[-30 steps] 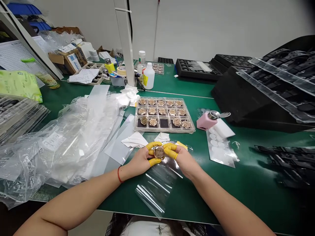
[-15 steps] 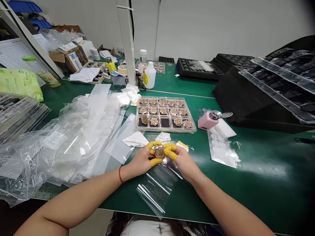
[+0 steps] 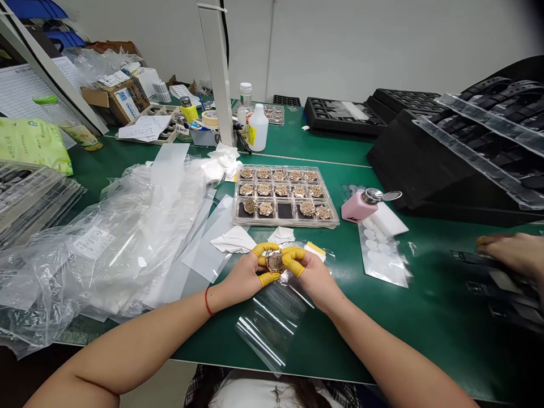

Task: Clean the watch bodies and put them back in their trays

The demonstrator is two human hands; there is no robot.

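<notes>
Between both hands I hold a round rose-gold watch case (image 3: 275,261) over the green table. My left hand (image 3: 250,269), in yellow finger cots, grips it from the left with thumb below and fingers above. From the right, my right hand (image 3: 306,271) pinches its edge, also in yellow finger cots. Just beyond stands a clear compartment tray (image 3: 285,222) of similar watch cases; one front-row compartment shows only its dark base. Below my hands lies a clear plastic film (image 3: 267,331). White cloths (image 3: 233,240) lie between my hands and the tray.
A pink pump bottle (image 3: 359,206) stands right of the tray, beside a sheet of round stickers (image 3: 380,255). Crumpled plastic bags (image 3: 110,243) cover the left. At the far right, another person's hand (image 3: 512,252) is over dark straps (image 3: 505,289). A white post (image 3: 217,73) rises behind.
Another person's hand and several dark straps have come into view at the right edge. My hands keep the watch case in nearly the same place; the view has shifted slightly.
</notes>
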